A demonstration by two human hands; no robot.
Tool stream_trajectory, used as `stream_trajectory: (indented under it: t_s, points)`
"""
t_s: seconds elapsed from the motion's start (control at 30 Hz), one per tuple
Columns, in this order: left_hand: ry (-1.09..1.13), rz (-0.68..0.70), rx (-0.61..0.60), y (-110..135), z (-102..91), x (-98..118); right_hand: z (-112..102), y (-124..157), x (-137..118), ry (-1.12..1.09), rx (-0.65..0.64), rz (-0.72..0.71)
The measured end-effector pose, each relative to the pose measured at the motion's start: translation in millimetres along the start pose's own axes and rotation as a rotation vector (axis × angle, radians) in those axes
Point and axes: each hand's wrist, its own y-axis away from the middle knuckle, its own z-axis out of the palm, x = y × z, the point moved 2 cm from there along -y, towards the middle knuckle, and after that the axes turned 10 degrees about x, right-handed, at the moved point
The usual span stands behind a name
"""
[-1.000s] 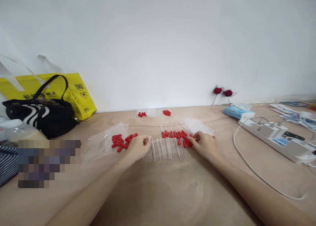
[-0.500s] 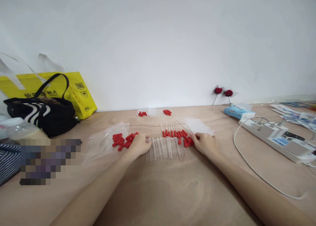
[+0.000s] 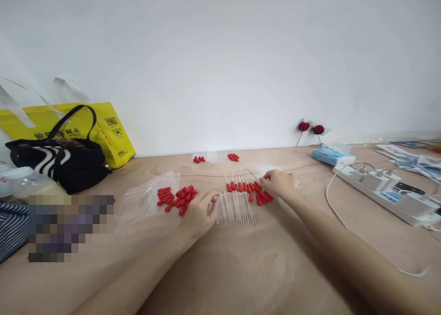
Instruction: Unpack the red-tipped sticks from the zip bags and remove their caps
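A row of clear glass tubes (image 3: 237, 209) lies on the tan table, with several red rubber caps (image 3: 248, 189) at its far side. My left hand (image 3: 200, 211) is curled at the row's left end, fingers closed round one or more of the clear tubes. My right hand (image 3: 277, 182) is farther back at the right, fingers bent over the red caps beside a flat clear bag (image 3: 296, 184); what it pinches is hidden. A second pile of loose red caps (image 3: 176, 198) lies left of my left hand, next to an open plastic bag (image 3: 146, 196).
Two small bags with red caps (image 3: 214, 157) lie by the wall. A black striped handbag (image 3: 58, 161) and yellow bag (image 3: 103, 129) stand at the left. A white power strip (image 3: 392, 192) with cable, a blue tissue pack (image 3: 330, 155) and two red roses (image 3: 310, 129) are at the right.
My left hand slid right and nearer along the tube row, closing on its left end. My right hand moved back and left over the red caps, covering the flat bag.
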Motion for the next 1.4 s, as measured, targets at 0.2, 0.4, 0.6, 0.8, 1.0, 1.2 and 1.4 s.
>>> stream_trajectory:
  t_s: [0.2,0.4,0.6,0.8,1.0,1.2,1.4]
  points:
    - [0.111,0.330,-0.056,36.7,-10.4,17.8,17.0,-10.9,-11.2,0.039,-0.094,0.010]
    - [0.123,0.273,-0.053,34.8,-12.5,15.4,16.6,-13.3,-16.8,0.056,-0.122,0.010]
    - [0.054,0.288,0.038,32.2,-13.9,16.2,-5.0,10.9,-16.9,0.004,0.008,-0.167]
    - [-0.144,0.425,0.254,34.4,-18.5,26.0,0.3,90.9,-18.7,-0.340,0.528,-0.823]
    - [-0.263,0.544,0.258,40.5,-11.6,37.3,7.1,121.6,-25.8,-0.469,0.668,-0.996]
    - [-0.270,0.497,0.159,40.9,-0.9,32.2,4.9,120.6,-34.4,-0.480,0.657,-1.052]
    - [-0.217,0.513,0.184,38.3,-0.1,30.7,7.0,120.3,-40.3,-0.438,0.694,-0.992]
